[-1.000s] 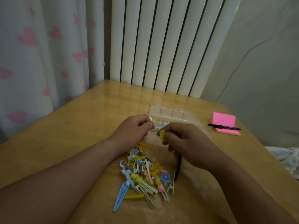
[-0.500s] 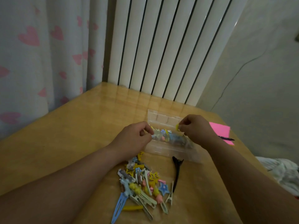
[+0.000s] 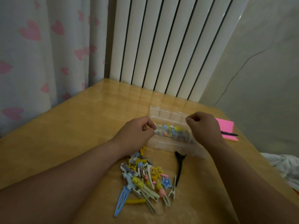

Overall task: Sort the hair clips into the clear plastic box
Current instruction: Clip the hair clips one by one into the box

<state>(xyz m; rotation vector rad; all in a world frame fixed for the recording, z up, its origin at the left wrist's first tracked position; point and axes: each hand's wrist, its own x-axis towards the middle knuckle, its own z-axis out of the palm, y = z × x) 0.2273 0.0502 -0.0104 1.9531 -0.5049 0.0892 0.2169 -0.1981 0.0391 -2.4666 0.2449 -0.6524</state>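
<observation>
Clear plastic box (image 3: pixel 168 143) at frame centre on tabletop (image 3: pixel 64 135), lid open, coloured hair clips (image 3: pixel 174 130) inside. Left hand (image 3: pixel 135 132) pinches box's left end. Right hand (image 3: pixel 204 126) clenched over box's right end; cannot tell if grasping anything. Loose clip pile (image 3: pixel 144 178) below centre, black clip (image 3: pixel 179 165) just right of it. Pink notepad (image 3: pixel 226 126) at right.

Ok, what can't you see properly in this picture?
Head view: whether the right hand holds anything; its curled fingers hide that.
What the left hand pinches by the clear plastic box; its fingers cover it.
How many clips are in the box: blurred, partly behind both hands.
The pen: its left end is behind the right hand.
</observation>
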